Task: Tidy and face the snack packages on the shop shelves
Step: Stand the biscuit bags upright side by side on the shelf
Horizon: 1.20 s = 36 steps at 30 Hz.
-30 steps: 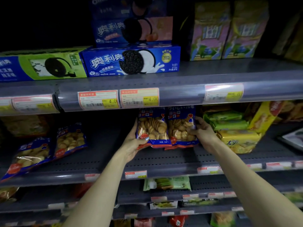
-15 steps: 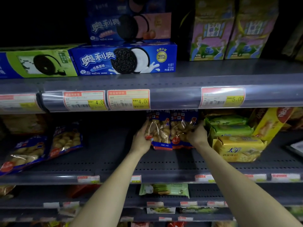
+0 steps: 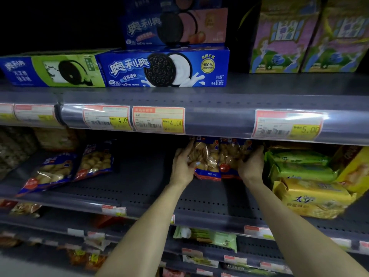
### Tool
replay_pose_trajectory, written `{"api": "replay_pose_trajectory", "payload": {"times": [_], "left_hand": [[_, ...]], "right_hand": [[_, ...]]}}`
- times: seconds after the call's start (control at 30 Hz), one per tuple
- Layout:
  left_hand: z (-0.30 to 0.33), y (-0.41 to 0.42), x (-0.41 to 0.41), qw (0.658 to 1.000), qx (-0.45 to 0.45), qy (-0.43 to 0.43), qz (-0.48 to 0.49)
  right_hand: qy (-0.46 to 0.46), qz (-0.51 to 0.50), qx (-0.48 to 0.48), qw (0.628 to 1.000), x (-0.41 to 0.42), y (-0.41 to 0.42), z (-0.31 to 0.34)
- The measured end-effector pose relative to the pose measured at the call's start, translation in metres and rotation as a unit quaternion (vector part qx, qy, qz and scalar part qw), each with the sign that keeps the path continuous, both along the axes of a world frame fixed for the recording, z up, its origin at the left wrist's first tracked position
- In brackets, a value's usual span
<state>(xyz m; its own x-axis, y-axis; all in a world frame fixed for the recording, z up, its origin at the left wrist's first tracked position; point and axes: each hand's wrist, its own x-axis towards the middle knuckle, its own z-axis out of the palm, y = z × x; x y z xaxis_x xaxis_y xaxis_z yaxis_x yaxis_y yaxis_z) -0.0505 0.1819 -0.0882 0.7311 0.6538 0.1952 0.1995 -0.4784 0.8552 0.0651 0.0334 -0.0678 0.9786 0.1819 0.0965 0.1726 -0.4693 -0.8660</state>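
Pushed deeper than a second ago: two clear biscuit bags with blue-and-red printed edges, left bag [image 3: 205,158] and right bag [image 3: 232,157] side by side, tops now tucked under the lip of the upper grey metal shelf [image 3: 219,124] at twelve o'clock, bottoms resting on the perforated grey middle shelf [image 3: 139,188]. Above, at eleven o'clock, a long blue cardboard cookie box with a black-and-white sandwich cookie print [image 3: 165,69], a green-and-blue box [image 3: 54,70] beside it at ten. At three o'clock, just beside the right bag, stacked green wrapped packs [image 3: 301,166] on a yellow wrapped cracker pack [image 3: 315,198], crowding that side. At nine o'clock, well apart, two more blue-edged biscuit bags [image 3: 69,168] leaning back. Left hand [image 3: 182,164] curled round the left bag's outer edge, thumb across its front. Right hand [image 3: 251,166] gripping the right bag's outer edge, fingers wrapped behind.
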Motion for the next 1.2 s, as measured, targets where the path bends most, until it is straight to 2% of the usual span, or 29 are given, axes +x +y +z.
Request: {"api": "replay_pose_trajectory", "payload": {"times": [0.13,0.27,0.37,0.5,0.9,1.2], "left_hand": [[-0.009,-0.009,-0.001,0.993,0.078,0.079,0.043],[-0.008,-0.013,-0.004,0.98,0.162,0.094,0.062],[-0.006,-0.01,-0.006,0.98,0.152,0.126,0.023],[-0.001,-0.005,-0.009,0.977,0.125,0.169,-0.031],[-0.003,-0.016,0.006,0.952,0.232,0.187,0.075],[-0.006,-0.026,-0.001,0.978,0.135,0.132,0.089]], "right_hand": [[-0.013,0.01,-0.056,0.998,0.0,0.001,-0.004],[-0.061,0.053,-0.096,0.992,-0.003,0.002,-0.01],[-0.082,0.08,-0.101,0.988,-0.006,0.003,-0.013],[-0.026,0.112,-0.107,0.988,-0.004,0.002,-0.013],[-0.066,0.142,-0.135,0.978,0.001,0.005,-0.016],[-0.107,0.122,-0.145,0.976,-0.003,0.006,-0.02]]}}
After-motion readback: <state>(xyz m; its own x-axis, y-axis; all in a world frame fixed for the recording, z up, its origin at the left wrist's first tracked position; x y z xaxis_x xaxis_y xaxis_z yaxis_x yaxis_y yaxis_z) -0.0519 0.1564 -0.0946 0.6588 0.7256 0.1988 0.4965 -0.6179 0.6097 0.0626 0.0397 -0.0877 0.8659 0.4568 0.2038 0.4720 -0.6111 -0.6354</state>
